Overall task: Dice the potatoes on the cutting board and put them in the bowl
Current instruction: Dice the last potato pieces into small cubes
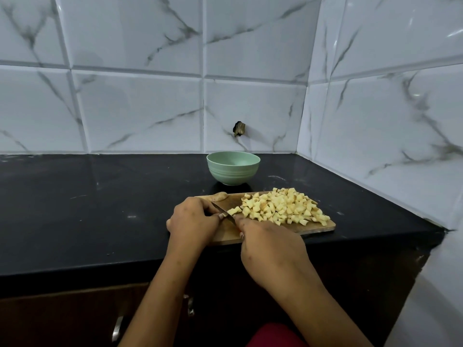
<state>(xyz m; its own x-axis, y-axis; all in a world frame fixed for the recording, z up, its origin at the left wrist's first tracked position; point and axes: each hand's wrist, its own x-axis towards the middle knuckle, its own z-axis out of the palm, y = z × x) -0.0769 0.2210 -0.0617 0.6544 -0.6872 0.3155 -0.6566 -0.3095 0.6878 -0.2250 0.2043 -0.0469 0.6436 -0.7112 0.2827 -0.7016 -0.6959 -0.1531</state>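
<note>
A wooden cutting board [315, 227] lies near the counter's front edge. A heap of diced potato [283, 206] covers its right half. A whole potato [219, 196] peeks out at the board's far left corner. My left hand [194, 219] is curled over a potato piece on the board's left side; the piece is mostly hidden. My right hand [270, 246] grips the handle of a knife [223, 211], whose blade lies just right of my left fingers. A pale green bowl [233, 169] stands behind the board, and no pieces show in the visible part of its inside.
The black counter [87, 209] runs left from the board. Marble-look tiled walls close the back and right side, meeting in a corner at the right. Dark cabinet doors with metal handles [117, 326] sit below the counter.
</note>
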